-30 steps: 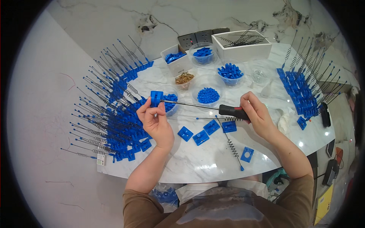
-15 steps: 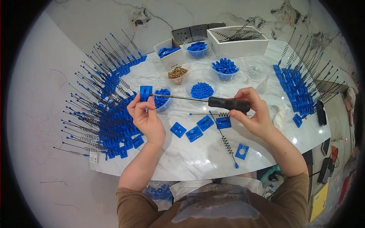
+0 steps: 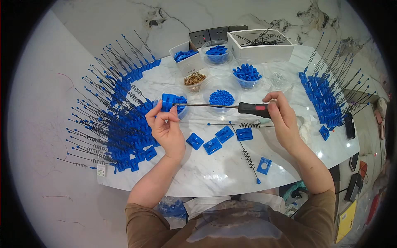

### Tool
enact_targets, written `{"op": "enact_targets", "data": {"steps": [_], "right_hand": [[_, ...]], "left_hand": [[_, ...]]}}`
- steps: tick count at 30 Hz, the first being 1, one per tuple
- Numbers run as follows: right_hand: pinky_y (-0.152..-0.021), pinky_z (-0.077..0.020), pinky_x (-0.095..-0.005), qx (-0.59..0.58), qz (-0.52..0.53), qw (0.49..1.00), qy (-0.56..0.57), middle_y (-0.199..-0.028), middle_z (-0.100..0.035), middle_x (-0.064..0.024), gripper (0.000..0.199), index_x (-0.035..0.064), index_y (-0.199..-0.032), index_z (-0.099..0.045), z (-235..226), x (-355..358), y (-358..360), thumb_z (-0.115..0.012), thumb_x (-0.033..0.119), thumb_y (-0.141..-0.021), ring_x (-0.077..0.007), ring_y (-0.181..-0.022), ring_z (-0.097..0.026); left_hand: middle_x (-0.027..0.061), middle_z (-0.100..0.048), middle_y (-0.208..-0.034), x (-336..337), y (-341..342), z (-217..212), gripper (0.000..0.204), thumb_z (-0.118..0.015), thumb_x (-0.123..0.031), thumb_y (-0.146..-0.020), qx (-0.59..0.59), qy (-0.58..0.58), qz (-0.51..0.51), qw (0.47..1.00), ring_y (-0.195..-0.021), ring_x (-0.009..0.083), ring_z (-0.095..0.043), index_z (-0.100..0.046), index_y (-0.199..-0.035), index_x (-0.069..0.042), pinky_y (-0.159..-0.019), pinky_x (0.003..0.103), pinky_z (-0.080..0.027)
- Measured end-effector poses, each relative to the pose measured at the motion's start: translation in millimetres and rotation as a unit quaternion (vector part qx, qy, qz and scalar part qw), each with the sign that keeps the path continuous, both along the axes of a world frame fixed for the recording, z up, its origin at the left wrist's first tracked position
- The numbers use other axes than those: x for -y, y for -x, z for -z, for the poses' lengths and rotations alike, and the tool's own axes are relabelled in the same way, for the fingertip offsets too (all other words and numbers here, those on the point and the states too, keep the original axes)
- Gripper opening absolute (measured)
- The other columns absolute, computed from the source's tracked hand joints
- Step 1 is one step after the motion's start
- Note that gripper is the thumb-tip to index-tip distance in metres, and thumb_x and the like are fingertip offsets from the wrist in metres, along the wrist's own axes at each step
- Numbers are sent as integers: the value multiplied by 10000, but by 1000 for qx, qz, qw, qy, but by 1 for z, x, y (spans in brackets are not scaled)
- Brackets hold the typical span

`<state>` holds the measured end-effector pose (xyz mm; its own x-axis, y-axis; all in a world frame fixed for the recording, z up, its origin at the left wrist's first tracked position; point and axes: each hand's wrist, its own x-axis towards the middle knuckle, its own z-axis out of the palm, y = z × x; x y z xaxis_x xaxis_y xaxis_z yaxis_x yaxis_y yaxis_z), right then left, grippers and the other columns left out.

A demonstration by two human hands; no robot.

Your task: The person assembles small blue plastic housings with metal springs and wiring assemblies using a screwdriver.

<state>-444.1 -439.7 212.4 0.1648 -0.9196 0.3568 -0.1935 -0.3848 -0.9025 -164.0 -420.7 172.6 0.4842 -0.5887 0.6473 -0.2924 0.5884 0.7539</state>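
Between the fingers of my left hand (image 3: 167,130) is a small blue plastic block (image 3: 168,102), raised over the table. My right hand (image 3: 283,120) grips the black and red handle of a screwdriver (image 3: 250,108). Its long shaft runs level to the left, and the tip meets the block's right side; whether a screw sits there is too small to tell. Below lie several flat blue plastic plates (image 3: 212,146). Beside them are two black springs with blue-tipped rods, one stretched sideways (image 3: 250,125) and one slanting toward me (image 3: 247,157). A blue plate with a round hole (image 3: 264,165) lies nearer.
Massed blue bases with upright springs (image 3: 128,124) cover the table's left side; another group (image 3: 324,99) stands at right. Tubs hold blue beads (image 3: 221,98), blue pegs (image 3: 247,73) and brass screws (image 3: 194,78). A white box (image 3: 261,51) of black springs sits at the back.
Both hands, with the block and the screwdriver, have shifted slightly to the right. My right fingers have changed their hold on the handle, moving toward its end.
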Motion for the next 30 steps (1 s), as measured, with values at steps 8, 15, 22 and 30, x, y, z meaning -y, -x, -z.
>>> {"op": "enact_targets", "data": {"steps": [8, 15, 22, 30], "right_hand": [[-664, -396, -236, 19, -63, 998, 21, -850, -586, -60, 266, 35, -1109, -440, -2, -5, 2, -567, 153, -906, -89, -702, -481], [-634, -402, -234, -21, -21, 999, 14, -744, -582, -5, 174, 16, -993, -580, -5, -1, 4, -570, 180, -935, -80, -673, -490], [-632, -400, -246, 16, -38, 999, 31, -748, -570, -44, 219, 26, -1093, -510, -2, -2, 2, -517, 181, -940, -105, -673, -500], [-618, -371, -243, -13, -58, 998, 17, -753, -553, -56, 220, 13, -1083, -504, 0, -3, 1, -515, 184, -944, -103, -651, -469]], "left_hand": [[58, -423, -1253, 4, 0, -2, 230, -601, 18, -893, -39, 10, 4, 999, -1056, 138, -542, -516, -701, -73, -953, 337, -480], [63, -421, -1259, 0, -1, -2, 226, -602, 29, -888, -16, 8, -4, 1000, -1008, 128, -551, -518, -705, -75, -944, 329, -483], [55, -418, -1258, 4, -2, 3, 223, -597, 18, -896, 7, 12, -17, 1000, -1005, 135, -559, -515, -710, -74, -936, 328, -484], [32, -401, -1237, 4, -3, 0, 227, -585, -4, -913, -26, 15, 7, 1000, -1005, 142, -570, -497, -716, -75, -933, 311, -478]]}}
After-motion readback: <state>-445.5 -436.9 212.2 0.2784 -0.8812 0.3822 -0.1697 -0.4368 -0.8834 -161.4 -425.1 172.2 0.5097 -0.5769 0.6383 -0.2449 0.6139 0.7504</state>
